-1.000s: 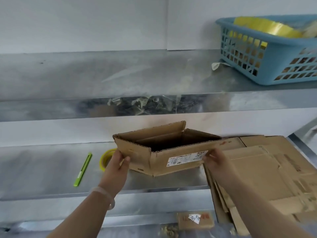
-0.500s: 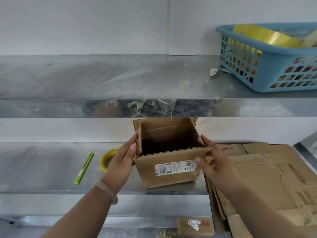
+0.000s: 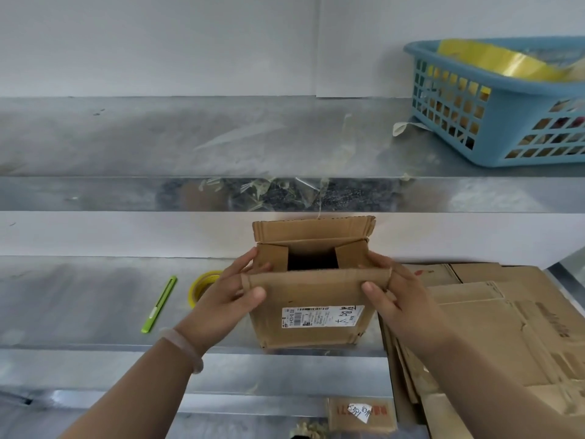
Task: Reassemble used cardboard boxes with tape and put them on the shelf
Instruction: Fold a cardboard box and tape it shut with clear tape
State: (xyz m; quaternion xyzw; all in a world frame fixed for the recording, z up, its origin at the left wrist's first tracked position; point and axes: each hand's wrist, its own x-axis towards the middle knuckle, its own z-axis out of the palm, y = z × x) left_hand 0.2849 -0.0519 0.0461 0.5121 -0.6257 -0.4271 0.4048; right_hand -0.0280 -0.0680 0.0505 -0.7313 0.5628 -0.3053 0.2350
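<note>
A small brown cardboard box (image 3: pixel 311 331) with a white shipping label stands upright on the metal shelf (image 3: pixel 79 299). Its two short end flaps are folded inward and the far flap stands up. My left hand (image 3: pixel 231 293) grips the box's left side, thumb on the near flap. My right hand (image 3: pixel 391 293) grips the right side the same way, and together they press the near flap inward. A yellow tape roll (image 3: pixel 202 285) lies just left of the box, partly hidden behind my left hand. Flattened cardboard boxes (image 3: pixel 493 324) are piled to the right.
A green utility knife (image 3: pixel 159 304) lies on the shelf left of the tape roll. On the upper shelf at the right sits a blue plastic basket (image 3: pixel 493 122) holding yellow tape. Scraps of clear tape stick to the upper shelf's front edge (image 3: pixel 285 191). Another small box (image 3: pixel 361 415) lies below.
The box went from a slanted, half-flattened shape to squared up and upright. Both end flaps have been folded in, and my hands have moved up to the near flap.
</note>
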